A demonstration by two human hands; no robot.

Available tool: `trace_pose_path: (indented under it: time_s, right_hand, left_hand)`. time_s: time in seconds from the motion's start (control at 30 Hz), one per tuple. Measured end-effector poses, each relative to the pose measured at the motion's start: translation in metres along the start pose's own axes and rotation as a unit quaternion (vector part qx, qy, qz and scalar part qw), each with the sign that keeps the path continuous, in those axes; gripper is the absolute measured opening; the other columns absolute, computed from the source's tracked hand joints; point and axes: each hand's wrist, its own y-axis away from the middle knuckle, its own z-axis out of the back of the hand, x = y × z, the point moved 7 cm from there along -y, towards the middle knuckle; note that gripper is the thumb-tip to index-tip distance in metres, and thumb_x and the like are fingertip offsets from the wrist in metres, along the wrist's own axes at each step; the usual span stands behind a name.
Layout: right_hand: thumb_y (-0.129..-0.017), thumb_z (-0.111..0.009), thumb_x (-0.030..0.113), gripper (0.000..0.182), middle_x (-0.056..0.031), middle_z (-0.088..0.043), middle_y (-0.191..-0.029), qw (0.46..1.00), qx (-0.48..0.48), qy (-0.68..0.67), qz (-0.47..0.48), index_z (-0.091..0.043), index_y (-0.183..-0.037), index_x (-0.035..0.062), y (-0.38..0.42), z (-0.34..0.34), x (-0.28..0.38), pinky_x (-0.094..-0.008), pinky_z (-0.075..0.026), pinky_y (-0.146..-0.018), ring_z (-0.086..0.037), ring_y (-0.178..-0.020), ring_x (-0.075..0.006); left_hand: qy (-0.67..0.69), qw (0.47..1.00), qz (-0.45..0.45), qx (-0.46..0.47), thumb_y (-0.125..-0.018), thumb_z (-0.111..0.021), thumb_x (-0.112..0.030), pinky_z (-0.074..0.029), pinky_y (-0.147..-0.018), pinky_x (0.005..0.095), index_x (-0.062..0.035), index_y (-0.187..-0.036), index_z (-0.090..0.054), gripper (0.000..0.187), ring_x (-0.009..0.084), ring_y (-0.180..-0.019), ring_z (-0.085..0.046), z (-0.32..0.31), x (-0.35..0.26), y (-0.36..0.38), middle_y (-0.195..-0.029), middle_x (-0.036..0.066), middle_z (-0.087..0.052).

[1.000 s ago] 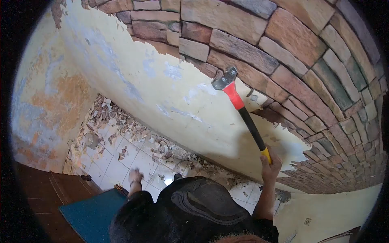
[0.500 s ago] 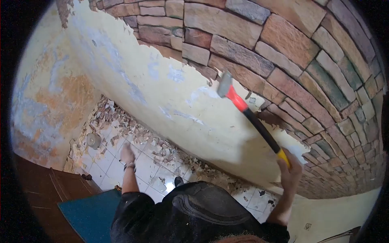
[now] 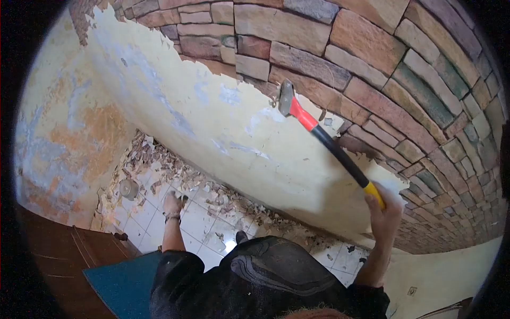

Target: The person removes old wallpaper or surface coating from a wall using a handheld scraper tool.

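Note:
My right hand is wrapped round the yellow end of a hammer with a black and red handle. Its grey metal head is at the ragged lower edge of the stone-patterned wall covering, and small torn bits show beside it. Below that edge the bare wall is cream with bluish-white patches. My left hand hangs low over the tiled floor, a band round the wrist. Its fingers look loosely apart, and I see nothing held in them.
Torn scraps litter the white floor tiles along the wall's foot. A round container stands among them near the corner. A brown wooden piece of furniture and a blue-green panel are at lower left.
The hammer head has moved slightly left in view and turned, now at the covering's torn edge. My left hand has shifted a little right and down. The whole view has shifted slightly.

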Motion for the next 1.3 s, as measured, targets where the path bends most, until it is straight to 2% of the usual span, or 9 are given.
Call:
trace_pose_path:
  time_s: [0.13,0.3,0.4,0.5,0.6,0.7,0.97,1.17,1.3]
  right_hand:
    - [-0.085,-0.069,0.019,0.029,-0.016,-0.068,-0.099,1.0,0.005,0.004,0.015,-0.066,-0.106,-0.0001,0.007,0.012,-0.002,-0.0326,-0.05,-0.078,-0.066,-0.087,-0.0263]
    - [-0.084,-0.069,0.018,0.027,-0.0158,-0.068,-0.096,0.998,0.014,0.036,0.043,-0.066,-0.104,-0.0007,-0.008,-0.009,0.011,-0.0323,-0.05,-0.077,-0.066,-0.085,-0.0263]
    - [-0.083,-0.07,0.017,0.024,-0.0162,-0.068,-0.089,0.999,0.022,-0.01,0.033,-0.067,-0.099,-0.0011,-0.017,-0.017,-0.005,-0.0332,-0.05,-0.074,-0.066,-0.08,-0.0259]
    - [-0.081,-0.072,0.019,0.027,-0.0157,-0.067,-0.086,0.998,-0.003,-0.045,0.045,-0.067,-0.099,0.0,-0.013,0.007,-0.005,-0.0346,-0.049,-0.071,-0.065,-0.076,-0.0279]
    - [-0.081,-0.073,0.023,0.029,-0.0153,-0.067,-0.084,0.995,0.018,0.055,0.084,-0.068,-0.099,0.0007,-0.026,-0.014,0.015,-0.0349,-0.05,-0.071,-0.065,-0.076,-0.0303]
    - [-0.08,-0.074,0.026,0.032,-0.0157,-0.068,-0.084,0.994,0.002,0.004,0.112,-0.068,-0.099,0.0006,-0.049,-0.058,0.034,-0.0351,-0.05,-0.072,-0.065,-0.077,-0.0318]
    - [-0.084,-0.069,0.031,0.031,-0.0168,-0.068,-0.088,0.992,0.019,-0.007,0.125,-0.068,-0.102,0.0054,-0.048,-0.044,0.033,-0.0388,-0.051,-0.073,-0.065,-0.078,-0.032]
    - [-0.09,-0.063,0.034,0.029,-0.018,-0.065,-0.081,0.99,0.096,-0.033,0.098,-0.064,-0.102,0.008,-0.093,-0.194,0.101,-0.0442,-0.05,-0.071,-0.064,-0.08,-0.0359]
    - [-0.088,-0.063,0.031,0.028,-0.0184,-0.064,-0.082,0.984,0.116,-0.072,0.113,-0.064,-0.102,0.0068,-0.092,-0.227,0.108,-0.0448,-0.049,-0.073,-0.064,-0.083,-0.0354]
  left_hand:
    - [0.005,0.988,0.031,-0.15,-0.086,-0.056,-0.028,-0.05,-0.082,0.0472,-0.0109,-0.117,-0.062,0.035,0.0345,-0.091,-0.065,0.038,-0.002,-0.013,-0.098,0.019,-0.067]
    - [-0.028,0.993,0.082,-0.082,-0.088,-0.056,-0.027,-0.049,-0.079,0.0502,-0.0096,-0.111,-0.06,0.029,0.0358,-0.09,-0.065,0.084,0.023,0.006,-0.097,0.018,-0.067]
    - [-0.02,0.971,0.079,-0.223,-0.085,-0.063,-0.034,-0.049,-0.074,0.0473,-0.0062,-0.092,-0.061,0.028,0.0369,-0.085,-0.064,0.077,0.025,0.001,-0.089,0.018,-0.067]
    - [0.139,0.974,0.089,-0.153,-0.085,-0.06,-0.026,-0.049,-0.076,0.0474,-0.0059,-0.107,-0.057,0.03,0.0377,-0.093,-0.063,0.063,0.052,0.018,-0.094,0.019,-0.066]
    - [0.073,0.981,0.111,-0.139,-0.084,-0.061,-0.026,-0.049,-0.075,0.0469,-0.0048,-0.101,-0.06,0.028,0.0381,-0.091,-0.064,0.046,0.073,0.036,-0.093,0.02,-0.067]
    - [0.076,0.983,0.14,-0.094,-0.083,-0.063,-0.027,-0.05,-0.075,0.046,-0.0054,-0.097,-0.063,0.026,0.0381,-0.089,-0.065,0.047,0.038,0.053,-0.091,0.021,-0.068]
    - [0.128,0.951,0.239,-0.148,-0.086,-0.059,-0.026,-0.05,-0.07,0.0476,-0.001,-0.091,-0.062,0.026,0.0398,-0.081,-0.065,-0.03,0.206,0.159,-0.085,0.022,-0.067]
    - [0.094,0.971,0.216,-0.035,-0.086,-0.06,-0.03,-0.051,-0.074,0.0478,-0.0054,-0.094,-0.063,0.026,0.0394,-0.086,-0.065,-0.082,0.146,0.158,-0.09,0.021,-0.067]
    - [0.197,0.974,0.082,-0.072,-0.087,-0.061,-0.032,-0.052,-0.072,0.0452,-0.005,-0.096,-0.061,0.028,0.0364,-0.084,-0.066,-0.079,0.04,0.13,-0.089,0.018,-0.068]
